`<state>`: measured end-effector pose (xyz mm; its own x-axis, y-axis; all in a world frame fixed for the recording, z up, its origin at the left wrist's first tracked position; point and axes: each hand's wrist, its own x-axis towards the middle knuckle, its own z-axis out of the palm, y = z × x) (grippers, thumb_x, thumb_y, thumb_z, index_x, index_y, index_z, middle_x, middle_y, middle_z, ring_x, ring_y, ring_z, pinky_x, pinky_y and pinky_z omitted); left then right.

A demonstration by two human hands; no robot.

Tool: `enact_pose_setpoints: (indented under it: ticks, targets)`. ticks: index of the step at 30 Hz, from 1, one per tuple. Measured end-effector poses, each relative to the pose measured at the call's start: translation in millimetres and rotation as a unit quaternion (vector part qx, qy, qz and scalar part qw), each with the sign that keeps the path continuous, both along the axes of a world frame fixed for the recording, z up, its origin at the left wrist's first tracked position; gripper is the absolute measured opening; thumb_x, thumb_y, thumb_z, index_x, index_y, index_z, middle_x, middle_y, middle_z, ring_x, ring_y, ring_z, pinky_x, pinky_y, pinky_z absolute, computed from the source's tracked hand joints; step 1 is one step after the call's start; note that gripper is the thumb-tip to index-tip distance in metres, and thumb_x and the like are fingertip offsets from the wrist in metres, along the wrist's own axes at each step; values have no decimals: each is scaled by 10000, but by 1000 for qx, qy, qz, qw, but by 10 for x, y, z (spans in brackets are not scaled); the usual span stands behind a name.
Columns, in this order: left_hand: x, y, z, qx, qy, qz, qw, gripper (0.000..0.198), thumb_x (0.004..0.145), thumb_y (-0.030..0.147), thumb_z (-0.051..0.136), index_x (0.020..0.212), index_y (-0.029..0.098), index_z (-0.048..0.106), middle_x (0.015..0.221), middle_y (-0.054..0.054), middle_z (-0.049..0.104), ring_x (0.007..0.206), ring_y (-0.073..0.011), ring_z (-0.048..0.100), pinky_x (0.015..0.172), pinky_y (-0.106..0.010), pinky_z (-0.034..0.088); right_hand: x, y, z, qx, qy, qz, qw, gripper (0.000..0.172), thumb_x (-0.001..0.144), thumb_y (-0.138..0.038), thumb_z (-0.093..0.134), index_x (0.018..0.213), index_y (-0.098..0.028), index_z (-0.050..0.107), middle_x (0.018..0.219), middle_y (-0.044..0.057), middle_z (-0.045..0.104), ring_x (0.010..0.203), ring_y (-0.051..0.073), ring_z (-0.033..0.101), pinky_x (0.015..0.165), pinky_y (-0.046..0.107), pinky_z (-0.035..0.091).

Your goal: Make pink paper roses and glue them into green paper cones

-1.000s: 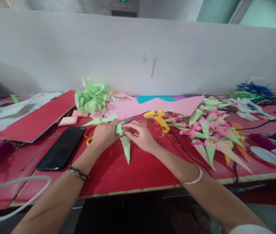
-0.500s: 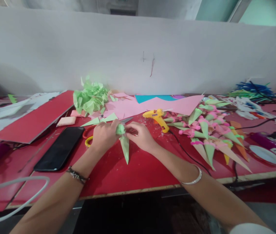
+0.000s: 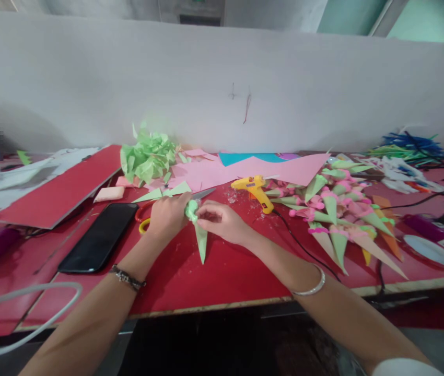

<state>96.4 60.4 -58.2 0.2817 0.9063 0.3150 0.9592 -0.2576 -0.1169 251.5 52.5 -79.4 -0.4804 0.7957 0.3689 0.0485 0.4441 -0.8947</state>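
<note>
A pale green paper cone (image 3: 201, 244) points downward over the red table, with a crumpled light green paper top (image 3: 191, 210). My left hand (image 3: 169, 213) is closed on the left side of that top; its fingertips are partly hidden. From the right, my right hand (image 3: 224, 222) pinches the cone's rim, thumb and fingers together. Beyond my left hand lies a pair of scissors with red and yellow handles (image 3: 143, 225), its blade tip showing behind the fingers. To the right rests a yellow glue gun (image 3: 256, 190) on its stand.
A black phone (image 3: 98, 240) lies at left, near a red board (image 3: 61, 188). Crumpled green paper (image 3: 147, 159) and pink sheets (image 3: 214, 172) sit at the back. Finished-looking paper cones (image 3: 337, 209) pile up at right. The glue gun's black cord (image 3: 304, 253) runs to the front edge.
My right hand has shifted slightly left and down along the cone's rim, and more of the crumpled green top shows. The view has moved a little.
</note>
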Motion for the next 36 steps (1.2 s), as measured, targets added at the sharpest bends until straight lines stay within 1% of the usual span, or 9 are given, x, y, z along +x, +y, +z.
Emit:
enact_pose_setpoints:
  ticks: [5,10,13,15,20,23,27,33,36]
  targets:
    - [-102,67,12,2,-27,32,999,253,787,362,404,919,196,544,760,-84,655,720,-249,617,563,-286,375,7,4,26,-69,63,24,995,138,733,-297,556,683,-168,555,689,-28,489,634,82,480,626,229,407]
    - [-310,170,-46,-9,-50,68,996,372,745,447,476,1013,190,506,880,-103,638,816,-267,599,650,-328,413,15,52,3,-166,141,-15,976,266,711,-437,571,706,-171,586,625,-24,549,556,79,506,605,245,442]
    - [-378,220,-112,12,-56,42,997,483,725,460,495,1094,150,465,1050,-145,575,987,-295,530,772,-376,411,19,59,6,-170,158,-37,972,240,669,-406,630,683,-169,590,629,-11,590,589,94,552,630,254,471]
    - [-377,236,-140,36,-67,16,997,489,713,429,512,1112,150,460,1140,-148,522,1082,-296,460,854,-391,381,20,53,15,-175,164,-47,970,222,652,-378,652,682,-169,585,622,-8,604,603,104,575,637,261,484]
    - [-267,223,-128,87,-125,-77,985,390,767,363,457,1090,146,487,1134,-110,515,1127,-258,397,955,-378,302,17,60,9,-172,176,-66,967,196,638,-321,667,688,-176,545,619,-26,595,610,108,593,652,272,492]
    - [-185,193,-111,44,-147,-137,979,381,792,395,422,1066,147,512,1052,-93,554,1048,-242,449,912,-369,341,27,95,-20,-155,183,-91,967,184,623,-266,672,735,-181,554,677,-32,586,636,94,578,679,264,483]
    - [-113,135,-85,-49,-131,-184,973,476,781,480,418,1106,148,521,1001,-94,589,965,-242,497,852,-374,381,69,149,-56,-152,157,-122,968,249,673,-265,617,913,-199,619,776,-10,598,651,78,544,700,254,465]
    - [-85,79,-49,-123,-119,-210,963,450,722,527,470,980,186,611,950,-89,630,938,-247,534,834,-369,389,102,163,-60,-139,147,-114,973,209,709,-370,588,762,-179,654,610,-23,546,547,72,497,568,219,443]
    - [-65,73,-73,-134,-114,-207,963,523,683,552,502,1053,190,578,935,-90,635,891,-253,561,804,-374,403,93,159,-62,-147,148,-115,971,185,675,-331,625,785,-185,659,626,-19,573,557,75,516,569,217,457]
